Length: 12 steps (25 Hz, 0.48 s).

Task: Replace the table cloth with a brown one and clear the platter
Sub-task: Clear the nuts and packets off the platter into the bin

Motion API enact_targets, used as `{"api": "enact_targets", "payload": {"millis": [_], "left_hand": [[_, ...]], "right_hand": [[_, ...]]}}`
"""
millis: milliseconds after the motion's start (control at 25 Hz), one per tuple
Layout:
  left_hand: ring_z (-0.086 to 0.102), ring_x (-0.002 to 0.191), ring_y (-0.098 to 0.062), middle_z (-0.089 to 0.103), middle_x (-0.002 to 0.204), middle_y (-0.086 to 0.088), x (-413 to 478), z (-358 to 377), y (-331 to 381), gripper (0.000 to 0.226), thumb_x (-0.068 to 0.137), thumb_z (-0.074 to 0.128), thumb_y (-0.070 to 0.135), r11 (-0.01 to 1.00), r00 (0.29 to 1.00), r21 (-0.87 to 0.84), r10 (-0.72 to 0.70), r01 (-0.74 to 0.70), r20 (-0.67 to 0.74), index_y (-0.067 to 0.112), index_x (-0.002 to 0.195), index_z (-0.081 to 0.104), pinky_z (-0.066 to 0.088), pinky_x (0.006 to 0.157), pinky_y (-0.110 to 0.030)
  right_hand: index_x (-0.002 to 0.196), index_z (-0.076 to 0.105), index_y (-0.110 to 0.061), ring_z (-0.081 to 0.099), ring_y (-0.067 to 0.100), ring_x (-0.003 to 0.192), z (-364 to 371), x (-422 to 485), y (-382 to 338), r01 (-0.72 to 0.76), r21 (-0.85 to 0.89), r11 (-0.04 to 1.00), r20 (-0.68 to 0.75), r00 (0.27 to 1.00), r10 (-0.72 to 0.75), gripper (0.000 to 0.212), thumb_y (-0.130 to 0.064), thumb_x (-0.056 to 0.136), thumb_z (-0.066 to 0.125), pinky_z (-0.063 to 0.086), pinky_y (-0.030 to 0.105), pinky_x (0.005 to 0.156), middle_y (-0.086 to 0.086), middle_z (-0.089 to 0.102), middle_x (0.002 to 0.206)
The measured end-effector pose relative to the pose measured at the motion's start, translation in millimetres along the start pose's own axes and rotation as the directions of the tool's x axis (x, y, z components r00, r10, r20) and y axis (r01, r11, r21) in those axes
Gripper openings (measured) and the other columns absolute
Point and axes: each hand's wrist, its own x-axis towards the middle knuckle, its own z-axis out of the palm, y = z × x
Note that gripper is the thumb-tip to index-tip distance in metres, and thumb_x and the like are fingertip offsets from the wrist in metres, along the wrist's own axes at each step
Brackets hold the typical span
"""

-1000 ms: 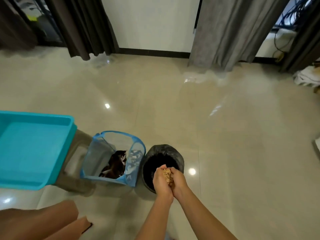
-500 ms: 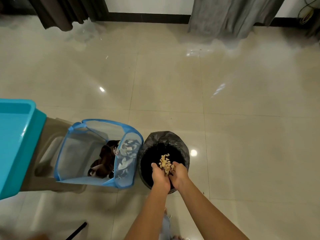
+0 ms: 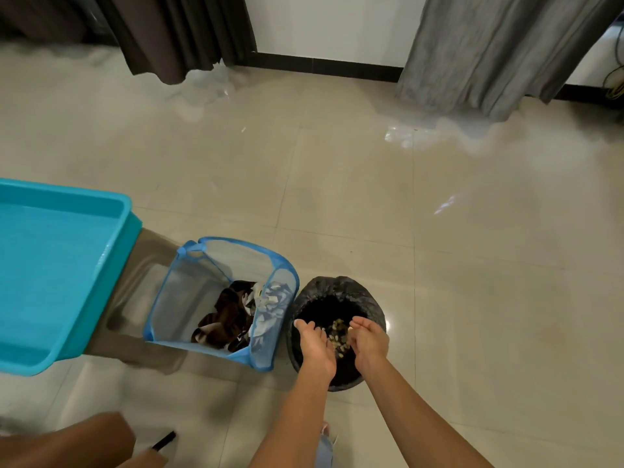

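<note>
Scraps (image 3: 337,336) sit inside the black-lined bin (image 3: 337,287) under my left hand (image 3: 315,346) and right hand (image 3: 369,339), both slack and empty; I'd brush palms low over it so crumbs miss the floor (image 3: 472,298)

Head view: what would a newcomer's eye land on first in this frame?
The left hand and right hand hover apart over the black-lined bin at lower centre, pale food scraps between them in its mouth. Beside it on the left stands a blue mesh hamper holding crumpled cloth, and a teal tub fills the left edge.
</note>
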Motion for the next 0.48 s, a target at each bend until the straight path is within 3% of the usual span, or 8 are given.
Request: {"api": "enact_targets", "payload": {"millis": [240,400,480], "left_hand": [[0.017,0.146,-0.024,0.016,0.158,-0.011,8,-19,8,0.066,0.100,0.017,0.053,1.000,1.000,-0.014,0.020,-0.020,-0.001,0.010,0.151,0.018,0.013,0.119,-0.036],[0.017,0.146,-0.024,0.016,0.158,-0.011,-9,-25,16,0.067,0.100,0.015,0.054,0.999,1.000,-0.032,-0.011,0.012,0.022,0.009,0.150,0.019,0.014,0.119,-0.036],[0.018,0.146,-0.024,0.018,0.158,-0.011,-35,-21,25,0.067,0.100,0.015,0.053,0.998,0.999,-0.064,-0.013,0.016,0.042,0.008,0.150,0.021,0.015,0.118,-0.036]], "right_hand": [[0.076,0.063,-0.014,0.062,0.021,0.085,11,10,5,0.094,-0.050,0.994,-0.019,0.995,-0.095,0.029,0.014,0.073,0.070,0.052,0.034,0.087,0.003,0.065,0.080],[0.095,0.067,-0.009,0.058,0.019,0.083,0,-4,3,0.078,-0.021,0.997,-0.044,0.996,-0.079,0.016,0.001,0.083,0.065,0.051,0.029,0.080,0.007,0.065,0.091],[0.100,0.067,-0.010,0.060,0.020,0.091,-5,-31,-8,0.066,-0.001,0.998,-0.026,0.998,-0.066,0.014,-0.006,0.087,0.062,0.050,0.029,0.083,0.006,0.065,0.097]]}}
